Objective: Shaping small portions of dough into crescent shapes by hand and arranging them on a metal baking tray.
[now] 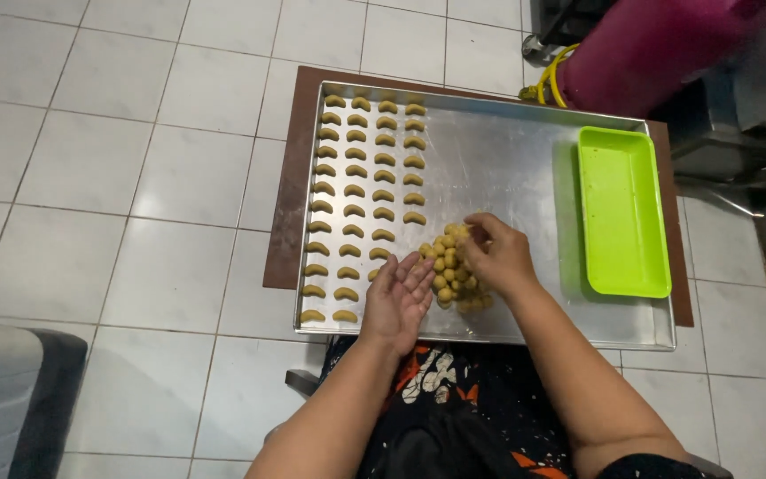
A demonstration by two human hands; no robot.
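Note:
A large metal baking tray (498, 151) lies on a brown board on the tiled floor. Rows of yellow crescent-shaped dough pieces (356, 191) fill its left part. A heap of small yellow dough balls (448, 266) sits near the tray's front middle. My right hand (494, 253) rests on the heap, fingers pinched at a ball on its far side. My left hand (398, 297) hovers just left of the heap, palm flat and fingers apart, holding nothing.
A lime green rectangular plastic container (621, 208) stands on the tray's right side. A pink cylinder (649, 44) with a yellow hose is beyond the tray at the far right. A grey object (11, 399) sits at the near left.

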